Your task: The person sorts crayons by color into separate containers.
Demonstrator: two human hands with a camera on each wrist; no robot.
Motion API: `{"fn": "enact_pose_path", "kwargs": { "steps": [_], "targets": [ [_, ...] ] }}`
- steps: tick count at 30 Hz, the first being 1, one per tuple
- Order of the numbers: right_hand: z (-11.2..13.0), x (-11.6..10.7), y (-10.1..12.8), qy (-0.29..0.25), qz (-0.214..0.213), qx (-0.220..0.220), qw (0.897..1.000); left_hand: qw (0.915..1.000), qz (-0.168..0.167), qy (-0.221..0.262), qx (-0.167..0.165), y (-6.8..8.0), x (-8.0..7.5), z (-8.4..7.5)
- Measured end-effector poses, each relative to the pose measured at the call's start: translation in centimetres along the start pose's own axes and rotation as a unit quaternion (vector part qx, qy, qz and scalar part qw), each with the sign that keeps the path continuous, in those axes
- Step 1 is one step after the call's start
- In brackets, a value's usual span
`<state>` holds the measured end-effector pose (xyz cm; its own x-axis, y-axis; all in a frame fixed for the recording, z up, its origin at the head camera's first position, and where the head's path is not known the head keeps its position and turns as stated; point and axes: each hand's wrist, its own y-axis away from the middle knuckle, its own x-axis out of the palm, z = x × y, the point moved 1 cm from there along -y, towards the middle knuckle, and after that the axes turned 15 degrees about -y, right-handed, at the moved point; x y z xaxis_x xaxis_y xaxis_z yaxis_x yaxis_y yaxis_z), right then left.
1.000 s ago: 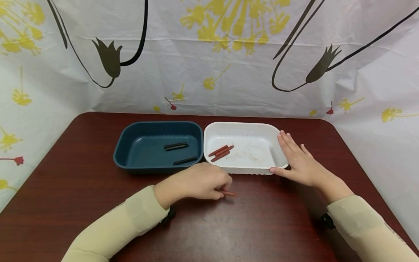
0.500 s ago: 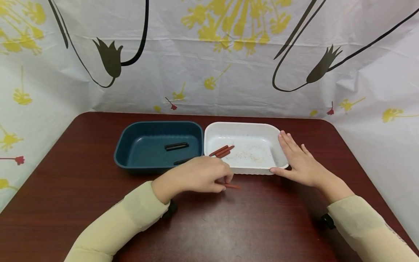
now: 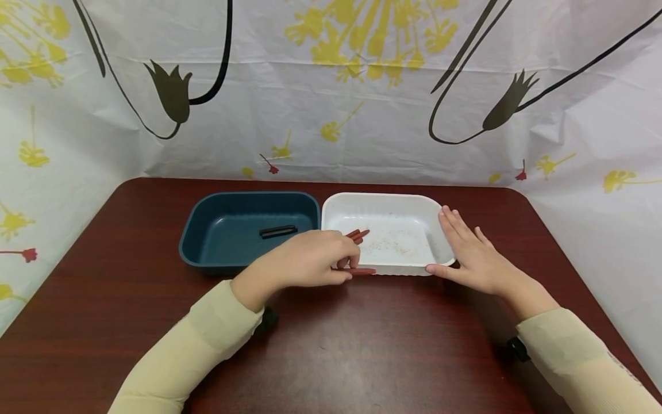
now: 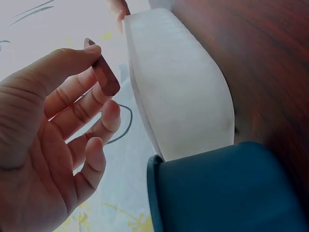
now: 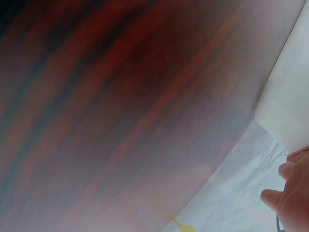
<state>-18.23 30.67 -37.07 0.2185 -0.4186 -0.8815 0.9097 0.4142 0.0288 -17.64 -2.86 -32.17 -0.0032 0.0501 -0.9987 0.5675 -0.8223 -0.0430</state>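
Left hand (image 3: 310, 261) nearer, pinching red stick (image 3: 362, 271)

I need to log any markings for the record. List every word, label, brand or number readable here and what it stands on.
None: no view shows any readable text.
The backdrop sheet bears only printed flowers, no letters.
The blue tray, white tray, red stick in the left hand, and the table show no label or number.

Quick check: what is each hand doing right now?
Left hand: pinches a red stick at the white tray.
Right hand: open, straight fingers on the white tray's side.
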Motion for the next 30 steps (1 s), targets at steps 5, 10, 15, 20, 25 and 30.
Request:
{"fn": "enact_pose_path", "kwargs": {
  "steps": [5,10,15,20,25,30],
  "targets": [
    [0.0,0.0,0.0,0.002,0.0,-0.001,1.0,0.9995,-0.025,-0.02,-0.009,-0.1,0.2,0.4],
    [0.0,0.0,0.0,0.004,-0.001,-0.003,1.0,0.9989,-0.042,-0.015,-0.015,-0.6,0.2,0.8],
    [0.0,0.0,0.0,0.003,-0.002,-0.003,1.0,0.9983,-0.051,-0.015,-0.025,-1.2,0.4,1.2],
    [0.0,0.0,0.0,0.002,-0.002,-0.002,1.0,0.9972,-0.063,-0.019,-0.037,-1.6,0.7,1.6],
    [-0.1,0.0,0.0,0.001,0.0,-0.001,1.0,0.9962,-0.071,-0.019,-0.047,-1.8,0.9,1.9],
    [-0.1,-0.1,0.0,0.001,0.002,0.0,1.0,0.996,-0.065,-0.017,-0.06,-2.2,1.0,2.0]
  ]
}}
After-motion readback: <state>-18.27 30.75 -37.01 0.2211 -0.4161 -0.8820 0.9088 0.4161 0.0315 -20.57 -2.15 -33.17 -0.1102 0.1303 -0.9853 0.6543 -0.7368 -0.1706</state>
